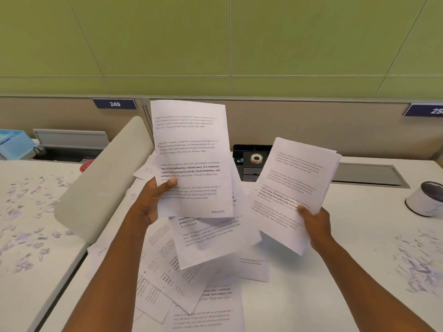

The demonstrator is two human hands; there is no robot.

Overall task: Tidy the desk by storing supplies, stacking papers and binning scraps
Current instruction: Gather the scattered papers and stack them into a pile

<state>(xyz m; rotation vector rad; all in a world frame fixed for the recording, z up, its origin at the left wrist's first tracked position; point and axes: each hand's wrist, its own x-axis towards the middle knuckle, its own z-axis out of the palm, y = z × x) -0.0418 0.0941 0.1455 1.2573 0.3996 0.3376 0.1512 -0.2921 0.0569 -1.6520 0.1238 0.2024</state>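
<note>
Head view, single moment. The left hand [151,202] held a printed sheet [191,159] upright above the surface [323,283], thumb pressed across the sheet's front near its left edge, the other fingers curled behind and hidden by the paper. The sheet carried several blocks of text, and the word "DUPLICATE" was legible at its lower right corner.

The right hand [314,224] gripped a stack of papers [292,188] by its lower right edge, thumb on top, fingers wrapped underneath. The stack was tilted to the right and clear of the surface.

Below and between the two hands, loose sheets [203,271] lay scattered and overlapping on the white surface, at mixed angles.

Paper scraps [417,259] were spread over the surface at the right. A second patch of scraps [28,212] covered the neighbouring surface at the left.

A white bin [426,200] with a dark inside stood near the right edge, well apart from the stack. A black organiser [251,161] sat at the back, partly hidden by the held papers, with a roll of tape [256,158] in it. A padded divider [103,178] leaned between the two surfaces. A blue box [14,144] was at far left. A plate on the partition read 249 [115,104].
</note>
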